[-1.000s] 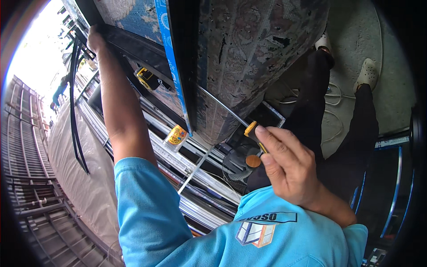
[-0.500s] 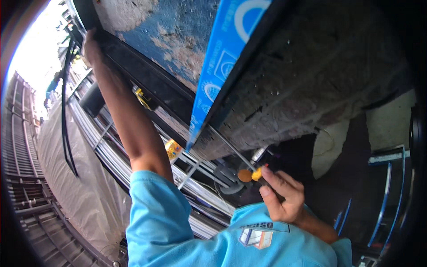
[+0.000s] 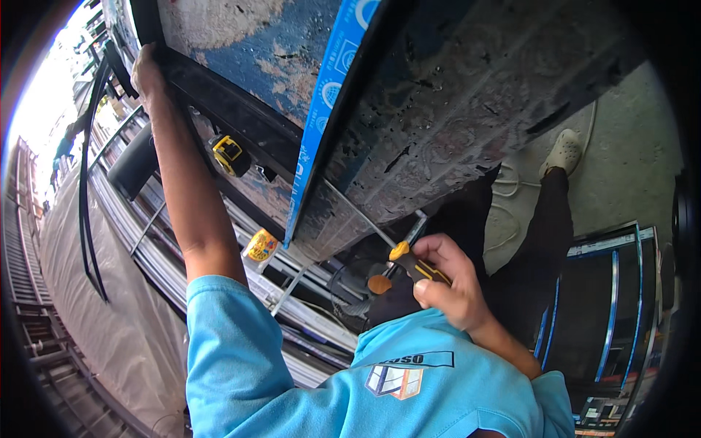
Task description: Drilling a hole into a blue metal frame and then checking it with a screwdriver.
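My right hand [image 3: 454, 281] is closed round the yellow-and-black handle of a screwdriver [image 3: 409, 257]. Its long metal shaft slopes up and left, and the tip meets the edge of a black frame [image 3: 241, 117] beside a strip of blue printed film [image 3: 321, 102]. At the far upper left, my left hand [image 3: 148, 77] grips the frame near its corner, the arm stretched out; its fingers are partly hidden. A yellow-and-black tape measure [image 3: 231, 155] rests near the frame's lower bar, right of my left forearm.
A worn, dark patterned board [image 3: 453, 124] lies under the frame. Metal profiles [image 3: 164, 226] are stacked to the left, near plastic sheeting [image 3: 109, 292]. A container with a yellow label [image 3: 261, 247] stands below the frame. Blue-edged panels [image 3: 599, 314] lean at the right, and a loose cable [image 3: 504, 190] crosses the floor.
The view has shifted, bringing more floor and a shoe into sight at the right. More of the screwdriver's handle now shows in my right hand. My left hand keeps its place on the frame.
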Demonstrator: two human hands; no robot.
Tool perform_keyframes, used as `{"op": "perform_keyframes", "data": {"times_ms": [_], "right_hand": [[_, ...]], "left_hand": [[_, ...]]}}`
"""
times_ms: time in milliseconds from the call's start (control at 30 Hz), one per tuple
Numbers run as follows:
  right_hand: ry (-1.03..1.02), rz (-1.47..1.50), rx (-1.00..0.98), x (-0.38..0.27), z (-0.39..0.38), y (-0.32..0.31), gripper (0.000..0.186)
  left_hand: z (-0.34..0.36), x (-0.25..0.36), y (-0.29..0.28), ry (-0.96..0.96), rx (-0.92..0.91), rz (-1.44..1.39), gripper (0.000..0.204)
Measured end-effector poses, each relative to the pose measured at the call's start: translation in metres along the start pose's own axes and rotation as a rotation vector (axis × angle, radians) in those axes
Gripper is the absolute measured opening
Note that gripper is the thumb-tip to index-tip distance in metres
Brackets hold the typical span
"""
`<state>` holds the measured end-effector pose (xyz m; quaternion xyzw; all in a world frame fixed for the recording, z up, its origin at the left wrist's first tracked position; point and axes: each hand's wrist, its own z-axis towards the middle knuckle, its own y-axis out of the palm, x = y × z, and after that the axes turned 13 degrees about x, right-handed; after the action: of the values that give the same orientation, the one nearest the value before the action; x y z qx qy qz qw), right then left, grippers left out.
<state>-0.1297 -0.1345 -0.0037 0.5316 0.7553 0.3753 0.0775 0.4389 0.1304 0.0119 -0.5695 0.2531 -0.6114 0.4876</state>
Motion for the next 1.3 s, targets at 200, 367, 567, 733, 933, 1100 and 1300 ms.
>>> {"op": "perform_keyframes", "data": {"times_ms": [200,367,567,733,933,1100,1300], "right_hand": [[-1.141,-1.025,0.168,0.005,-0.010,-0.001,0.049],[-1.147,-1.115,0.236,-0.002,-0.021,0.005,0.046],[-0.653,-0.679,0.178,-0.001,-0.024,-0.009,0.042],[0.266,0.090,-0.050,-0.028,0.000,-0.042,0.048],[-0.027,-0.161,0.024,-0.031,-0.020,-0.018,0.042],[-1.046,-1.228,0.074,-0.028,-0.030,-0.008,0.035],[-1.338,-1.450,0.052,-0.027,-0.025,0.002,0.049]], "left_hand": [[-0.044,0.006,0.015,-0.058,-0.016,-0.112,0.039],[-0.033,-0.009,0.001,0.256,0.021,0.130,0.039],[-0.020,-0.023,0.006,0.191,-0.004,0.057,0.043],[-0.031,-0.014,0.012,0.078,-0.011,-0.027,0.036],[-0.060,-0.004,0.016,0.249,0.080,-0.078,0.035],[-0.058,-0.005,0.009,0.240,0.169,-0.066,0.036],[-0.088,0.022,0.011,0.123,0.151,-0.160,0.039]]}}
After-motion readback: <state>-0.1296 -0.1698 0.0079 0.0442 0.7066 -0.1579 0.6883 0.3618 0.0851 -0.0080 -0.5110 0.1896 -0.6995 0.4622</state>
